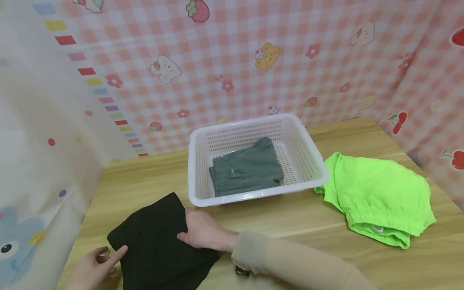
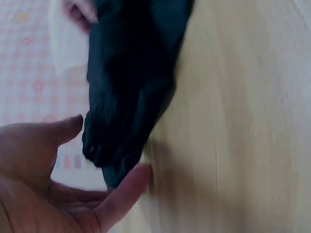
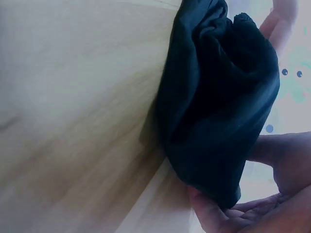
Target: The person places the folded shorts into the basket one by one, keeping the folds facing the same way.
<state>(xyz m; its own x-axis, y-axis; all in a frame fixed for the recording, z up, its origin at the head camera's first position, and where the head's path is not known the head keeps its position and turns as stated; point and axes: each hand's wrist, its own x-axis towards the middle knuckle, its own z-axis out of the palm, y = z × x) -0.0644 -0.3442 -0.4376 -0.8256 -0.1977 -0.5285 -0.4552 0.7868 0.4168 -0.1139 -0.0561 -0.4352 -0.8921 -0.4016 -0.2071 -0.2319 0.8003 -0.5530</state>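
Note:
A pair of folded black shorts (image 1: pixel 159 241) is at the front left of the table, partly cut off by the lower frame edge. My right hand (image 1: pixel 203 228) grips its right edge, thumb on the near face and fingers behind, hidden in the head view. At its left corner is my left hand (image 1: pixel 95 266), thumb extended onto the fabric and the other fingers beside the edge. Gathered fabric (image 2: pixel 104 133) of the shorts shows between the spread thumb and fingers in the left wrist view. The right wrist view shows loose folds (image 3: pixel 218 87) along the shorts.
Behind the hands stands a white perforated basket (image 1: pixel 253 194) with folded grey-green shorts (image 1: pixel 250 167) inside. Bright green shorts (image 1: pixel 380 193) lie to its right on the wooden table (image 1: pixel 290 217). A patterned cloth (image 1: pixel 232 52) hangs along the back and sides.

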